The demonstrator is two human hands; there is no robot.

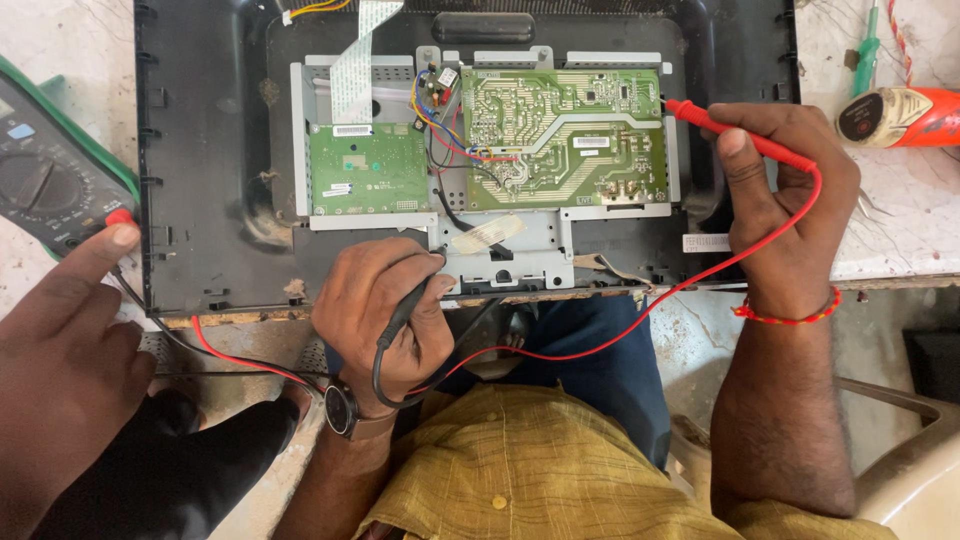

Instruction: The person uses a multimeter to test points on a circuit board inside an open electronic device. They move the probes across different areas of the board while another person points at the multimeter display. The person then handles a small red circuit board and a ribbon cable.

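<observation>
Probing is under way: the right hand (790,200) pinches the red probe (735,133), tip at the large circuit board's (560,135) right edge; the left hand (385,310) clamps the black probe (405,310) on the near metal frame (510,250). Next calls for steady tips while another person's finger (95,255) touches the multimeter (50,180), far left.

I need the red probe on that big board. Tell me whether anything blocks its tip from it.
Nothing visible does. The right hand holds the red probe with its tip at the large green circuit board's right edge, by the metal frame. Actual contact is too small to tell.
</observation>
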